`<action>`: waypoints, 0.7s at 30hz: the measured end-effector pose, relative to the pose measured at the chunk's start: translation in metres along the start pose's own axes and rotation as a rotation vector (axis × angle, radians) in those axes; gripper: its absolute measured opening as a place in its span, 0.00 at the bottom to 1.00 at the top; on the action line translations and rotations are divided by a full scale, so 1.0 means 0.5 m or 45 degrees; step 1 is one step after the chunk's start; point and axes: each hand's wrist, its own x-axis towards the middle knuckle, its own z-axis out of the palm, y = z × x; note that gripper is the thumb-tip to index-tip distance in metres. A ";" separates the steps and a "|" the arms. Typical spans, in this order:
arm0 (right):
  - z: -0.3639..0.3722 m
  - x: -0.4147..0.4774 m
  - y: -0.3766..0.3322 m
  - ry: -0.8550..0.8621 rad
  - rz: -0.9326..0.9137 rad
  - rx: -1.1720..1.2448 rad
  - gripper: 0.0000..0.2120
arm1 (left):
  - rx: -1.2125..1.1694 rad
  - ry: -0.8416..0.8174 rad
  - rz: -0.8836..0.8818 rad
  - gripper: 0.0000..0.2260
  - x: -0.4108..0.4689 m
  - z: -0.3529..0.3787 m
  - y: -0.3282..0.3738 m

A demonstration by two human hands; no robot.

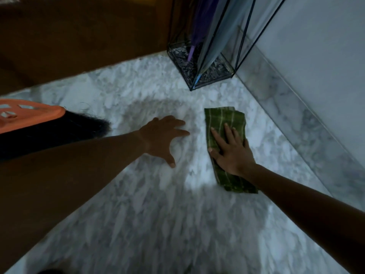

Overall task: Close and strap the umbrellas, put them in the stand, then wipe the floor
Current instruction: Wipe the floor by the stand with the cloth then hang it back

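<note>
At nine o'clock an orange basket (23, 113) and a dark brush (87, 125) are crowding the marble floor (158, 214), beside the left hand (165, 138) bracing flat, fingers spread, holding nothing. The right hand (231, 153) is pressing a green cloth (227, 123) flat — wiping looks underway. At one o'clock two umbrellas (209, 48) are standing furled in the stand (197, 74) — straps unseeable.

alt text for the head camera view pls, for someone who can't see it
A person's right hand presses a folded green cloth flat on a marble floor, left hand braced beside it. Behind, a wire stand holds a purple umbrella and a blue umbrella.
</note>
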 end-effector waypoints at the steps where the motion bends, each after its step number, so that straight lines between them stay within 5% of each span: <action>1: 0.003 -0.002 -0.013 0.002 -0.046 -0.009 0.31 | 0.004 0.006 0.010 0.53 -0.001 0.003 -0.005; 7: -0.015 0.078 -0.025 0.093 -0.119 0.011 0.30 | 0.052 0.082 0.045 0.54 0.000 0.018 -0.025; 15: -0.073 0.219 -0.049 0.149 0.119 0.110 0.29 | -0.028 0.110 0.058 0.54 -0.004 0.031 -0.039; 21: -0.014 0.140 -0.127 0.271 -0.229 0.008 0.29 | -0.070 0.071 0.016 0.54 -0.041 0.007 -0.089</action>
